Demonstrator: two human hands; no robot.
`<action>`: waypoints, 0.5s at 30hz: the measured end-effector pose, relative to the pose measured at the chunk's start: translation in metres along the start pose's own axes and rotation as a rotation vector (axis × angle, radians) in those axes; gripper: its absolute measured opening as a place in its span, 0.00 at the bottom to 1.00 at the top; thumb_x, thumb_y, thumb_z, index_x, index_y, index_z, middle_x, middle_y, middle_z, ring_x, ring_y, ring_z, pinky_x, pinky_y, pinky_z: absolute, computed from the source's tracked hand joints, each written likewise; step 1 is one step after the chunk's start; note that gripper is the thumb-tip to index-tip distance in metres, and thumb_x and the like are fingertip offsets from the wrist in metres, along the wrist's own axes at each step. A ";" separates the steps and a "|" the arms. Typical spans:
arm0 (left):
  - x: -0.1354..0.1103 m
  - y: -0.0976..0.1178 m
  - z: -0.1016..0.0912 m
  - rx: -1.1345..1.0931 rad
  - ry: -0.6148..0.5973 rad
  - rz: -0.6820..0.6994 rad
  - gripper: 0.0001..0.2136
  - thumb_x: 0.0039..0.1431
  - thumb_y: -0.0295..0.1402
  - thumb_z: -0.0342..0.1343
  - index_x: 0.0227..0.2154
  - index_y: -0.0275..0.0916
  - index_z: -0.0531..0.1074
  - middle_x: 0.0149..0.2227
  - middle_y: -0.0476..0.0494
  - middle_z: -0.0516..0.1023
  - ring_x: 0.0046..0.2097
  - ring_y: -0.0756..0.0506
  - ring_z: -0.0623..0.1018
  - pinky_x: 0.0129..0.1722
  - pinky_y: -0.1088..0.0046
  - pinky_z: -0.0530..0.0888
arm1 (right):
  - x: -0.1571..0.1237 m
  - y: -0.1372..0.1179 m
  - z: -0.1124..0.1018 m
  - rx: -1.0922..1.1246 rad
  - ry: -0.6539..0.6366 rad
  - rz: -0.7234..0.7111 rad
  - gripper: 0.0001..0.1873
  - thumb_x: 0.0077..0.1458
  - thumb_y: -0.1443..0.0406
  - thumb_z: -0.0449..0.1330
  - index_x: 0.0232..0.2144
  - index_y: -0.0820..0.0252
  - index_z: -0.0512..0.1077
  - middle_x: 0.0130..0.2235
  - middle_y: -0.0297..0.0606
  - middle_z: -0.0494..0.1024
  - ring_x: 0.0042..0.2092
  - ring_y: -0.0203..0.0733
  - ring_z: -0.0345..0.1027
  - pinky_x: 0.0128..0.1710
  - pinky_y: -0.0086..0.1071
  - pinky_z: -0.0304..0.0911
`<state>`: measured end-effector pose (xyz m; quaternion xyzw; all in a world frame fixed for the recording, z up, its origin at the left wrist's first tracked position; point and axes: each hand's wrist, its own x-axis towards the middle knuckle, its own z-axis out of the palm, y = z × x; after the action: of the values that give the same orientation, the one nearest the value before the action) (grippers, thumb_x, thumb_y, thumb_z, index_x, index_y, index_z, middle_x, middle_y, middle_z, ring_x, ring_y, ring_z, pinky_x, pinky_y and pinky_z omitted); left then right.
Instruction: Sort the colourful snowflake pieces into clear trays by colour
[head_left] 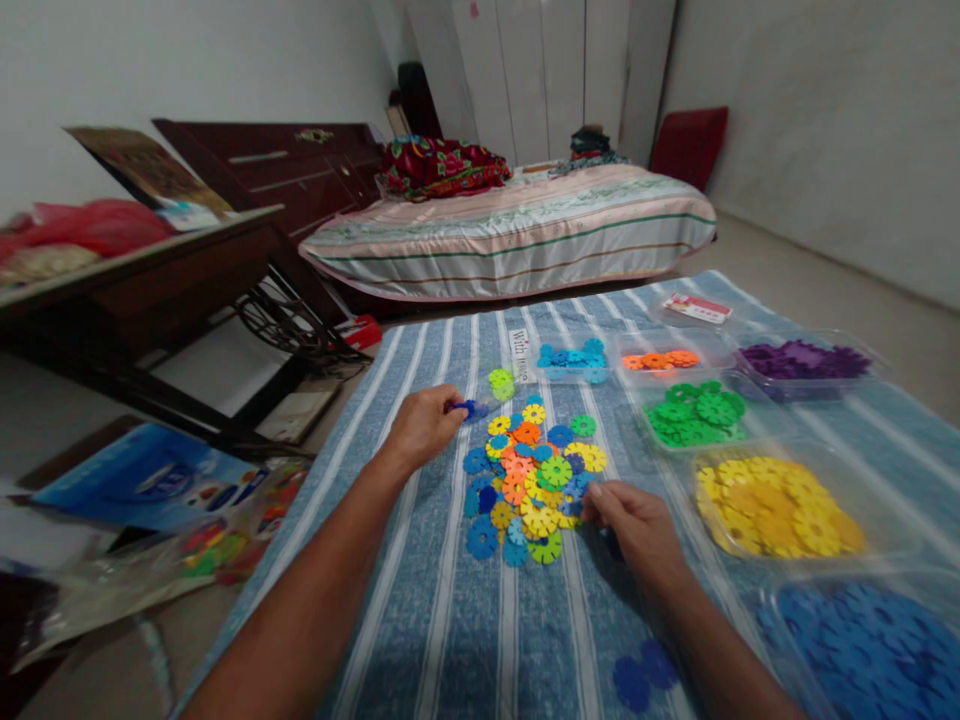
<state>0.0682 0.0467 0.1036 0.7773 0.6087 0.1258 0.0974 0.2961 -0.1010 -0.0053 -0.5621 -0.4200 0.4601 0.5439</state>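
Notched plastic discs in mixed colours form a loose pile [536,470] on the striped cloth. Left of its far side, my left hand [421,430] pinches a dark blue notched disc [471,409] just above the cloth. At the pile's right edge, my right hand [634,525] has its fingers closed against the discs. Something dark shows under that palm, but I cannot make out what the fingers grip. A few lime discs [501,383] lie beyond the pile, and dark blue discs [645,675] rest near my right forearm.
Clear tubs hold sorted discs: light blue [574,358], orange [660,360], purple [806,360], green [696,412], yellow [780,505] and blue [870,640]. A bed [510,235] stands beyond the cloth-covered surface. On the left are a sewing-machine table [225,235] and a blue bag [150,488].
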 end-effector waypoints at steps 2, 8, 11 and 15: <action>0.018 -0.004 -0.002 0.056 0.012 -0.019 0.05 0.53 0.31 0.55 0.28 0.38 0.75 0.25 0.50 0.74 0.29 0.49 0.72 0.30 0.75 0.62 | 0.000 0.000 0.000 -0.004 -0.004 0.000 0.29 0.52 0.41 0.59 0.17 0.59 0.72 0.21 0.35 0.69 0.27 0.39 0.62 0.29 0.31 0.57; 0.060 -0.007 0.008 0.303 -0.076 -0.046 0.06 0.53 0.30 0.56 0.31 0.38 0.78 0.32 0.45 0.81 0.37 0.46 0.77 0.33 0.75 0.65 | 0.000 0.000 0.000 -0.006 0.006 -0.003 0.30 0.51 0.41 0.59 0.17 0.59 0.73 0.21 0.36 0.69 0.27 0.39 0.61 0.29 0.32 0.57; 0.069 -0.007 0.015 0.347 -0.134 -0.067 0.06 0.50 0.28 0.57 0.29 0.38 0.78 0.33 0.44 0.82 0.38 0.46 0.77 0.33 0.76 0.66 | 0.000 0.000 0.000 0.001 0.006 -0.004 0.29 0.52 0.41 0.59 0.17 0.59 0.72 0.20 0.35 0.68 0.26 0.39 0.61 0.29 0.32 0.56; 0.078 -0.006 0.017 0.407 -0.210 -0.107 0.06 0.48 0.27 0.58 0.29 0.39 0.79 0.35 0.44 0.82 0.40 0.45 0.78 0.35 0.77 0.68 | 0.000 0.003 0.000 0.001 -0.010 -0.007 0.28 0.54 0.43 0.58 0.17 0.59 0.72 0.21 0.35 0.69 0.27 0.38 0.61 0.29 0.31 0.56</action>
<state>0.0861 0.1240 0.0918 0.7564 0.6483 -0.0867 0.0079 0.2958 -0.1006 -0.0080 -0.5580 -0.4247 0.4612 0.5437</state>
